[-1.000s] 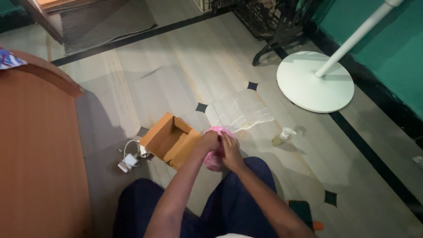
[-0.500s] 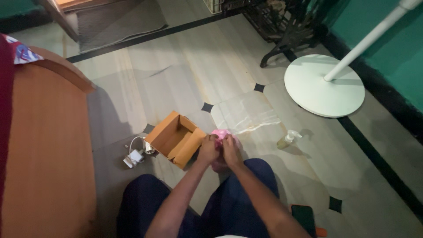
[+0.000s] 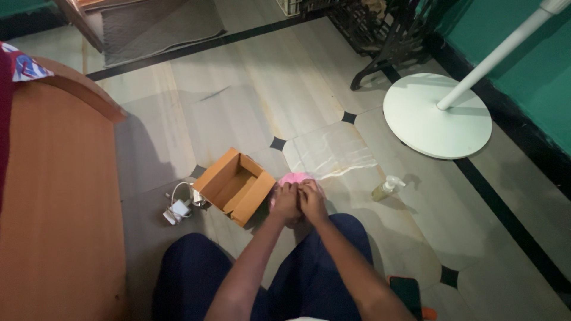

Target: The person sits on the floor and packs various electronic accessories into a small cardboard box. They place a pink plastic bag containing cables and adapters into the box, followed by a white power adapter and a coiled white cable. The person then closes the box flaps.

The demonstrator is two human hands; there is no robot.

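Note:
My left hand (image 3: 285, 203) and my right hand (image 3: 312, 201) are pressed side by side low over the floor, fingers curled on a pink soft thing (image 3: 294, 178) that shows just beyond my knuckles. Most of the pink thing is hidden under my hands. An open brown cardboard box (image 3: 235, 186) lies tilted on the floor right beside my left hand. My dark-trousered legs fill the bottom of the view.
A white charger with a coiled cable (image 3: 178, 205) lies left of the box. A small spray bottle (image 3: 387, 187) lies to the right. A white round stand base (image 3: 437, 115) is far right. A wooden bed frame (image 3: 56, 196) runs along the left. A dark phone (image 3: 406, 292) rests by my right leg.
The view has shifted slightly, so the scene sits a little lower and further right. My hands stay together on the pink thing beside the box.

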